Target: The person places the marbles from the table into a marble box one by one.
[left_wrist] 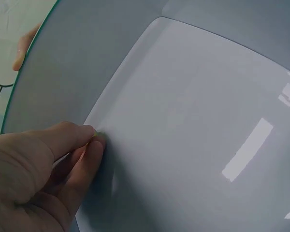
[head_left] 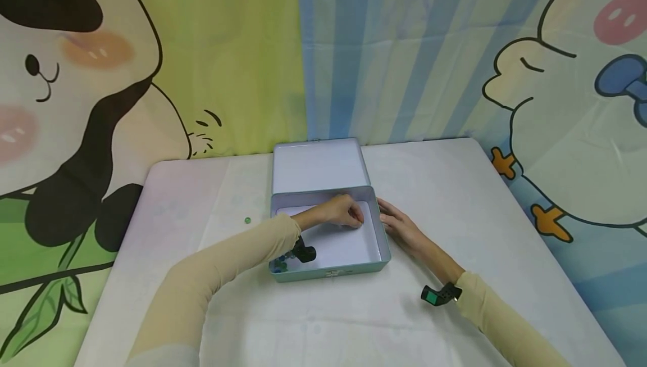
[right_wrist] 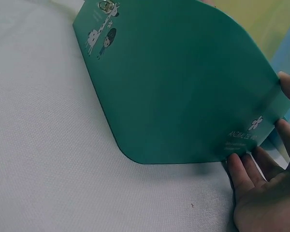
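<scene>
A metal tin box (head_left: 328, 272) with a pale inside and green outside lies on the table, its hinged lid (head_left: 319, 167) raised at the back. Reaching over the box, my left hand (head_left: 343, 211) pinches a small green marble (left_wrist: 100, 135) between thumb and fingertips, low by the right inner wall. Much of the marble is hidden by the fingers. Outside the box, my right hand (head_left: 402, 228) touches its right wall (right_wrist: 183, 96) with extended fingers. Several blue and green marbles (head_left: 281, 266) sit in the front left corner, partly covered by the left forearm.
A single green marble (head_left: 247, 220) lies on the white table (head_left: 434, 187), left of the box. A patterned curtain (head_left: 394, 52) rises behind the table. Black wrist cameras (head_left: 440, 295) are strapped to both wrists.
</scene>
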Tool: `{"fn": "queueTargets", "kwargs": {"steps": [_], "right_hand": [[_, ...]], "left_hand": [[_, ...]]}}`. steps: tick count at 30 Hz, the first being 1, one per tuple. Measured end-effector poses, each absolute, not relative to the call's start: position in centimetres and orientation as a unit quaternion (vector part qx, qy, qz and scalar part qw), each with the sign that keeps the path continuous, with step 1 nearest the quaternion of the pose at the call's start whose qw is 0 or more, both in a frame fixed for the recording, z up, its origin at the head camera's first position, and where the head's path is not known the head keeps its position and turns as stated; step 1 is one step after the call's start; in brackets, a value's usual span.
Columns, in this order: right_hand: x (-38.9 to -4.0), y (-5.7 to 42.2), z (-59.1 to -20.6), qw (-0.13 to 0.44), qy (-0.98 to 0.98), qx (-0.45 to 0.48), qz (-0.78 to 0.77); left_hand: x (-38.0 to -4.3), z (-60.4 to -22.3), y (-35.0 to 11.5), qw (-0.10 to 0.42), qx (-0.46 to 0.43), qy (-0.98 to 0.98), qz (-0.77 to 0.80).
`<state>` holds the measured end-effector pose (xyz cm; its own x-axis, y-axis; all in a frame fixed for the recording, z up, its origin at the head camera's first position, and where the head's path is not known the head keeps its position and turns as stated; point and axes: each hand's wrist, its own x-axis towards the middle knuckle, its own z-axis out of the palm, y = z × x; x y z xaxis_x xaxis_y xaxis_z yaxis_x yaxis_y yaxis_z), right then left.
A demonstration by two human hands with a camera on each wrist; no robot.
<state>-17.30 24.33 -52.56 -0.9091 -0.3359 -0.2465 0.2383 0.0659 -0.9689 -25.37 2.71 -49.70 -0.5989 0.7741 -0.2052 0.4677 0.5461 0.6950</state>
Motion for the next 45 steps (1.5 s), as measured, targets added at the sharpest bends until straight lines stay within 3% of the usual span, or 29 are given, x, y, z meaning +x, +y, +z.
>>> {"fn": "queueTargets", "kwargs": {"steps": [7, 11, 15, 22, 36, 45], "right_hand": [[-17.4, 24.2, -52.4, 0.206, 0.693, -0.042, -0.689], [-17.4, 24.2, -52.3, 0.208, 0.696, -0.043, -0.686], [-17.4, 24.3, -52.2, 0.205, 0.700, -0.037, -0.683], [-17.4, 24.6, -52.2, 0.199, 0.703, -0.034, -0.682], [-17.4, 24.4, -52.5, 0.202, 0.695, -0.029, -0.690], [-17.4, 24.3, -52.6, 0.203, 0.693, -0.032, -0.691]], "left_hand": [[-25.2, -48.7, 2.1, 0.245, 0.379, 0.840, 0.300], [-25.1, -46.2, 0.6, 0.264, 0.388, 0.817, 0.334], [-25.3, -42.4, -2.2, 0.289, 0.365, 0.791, 0.397], [-26.1, -38.7, -9.3, 0.253, 0.305, 0.800, 0.451], [-25.8, -41.8, -21.9, 0.215, 0.144, 0.864, 0.433], [-24.2, -47.6, -25.2, 0.189, 0.115, 0.877, 0.427]]}}
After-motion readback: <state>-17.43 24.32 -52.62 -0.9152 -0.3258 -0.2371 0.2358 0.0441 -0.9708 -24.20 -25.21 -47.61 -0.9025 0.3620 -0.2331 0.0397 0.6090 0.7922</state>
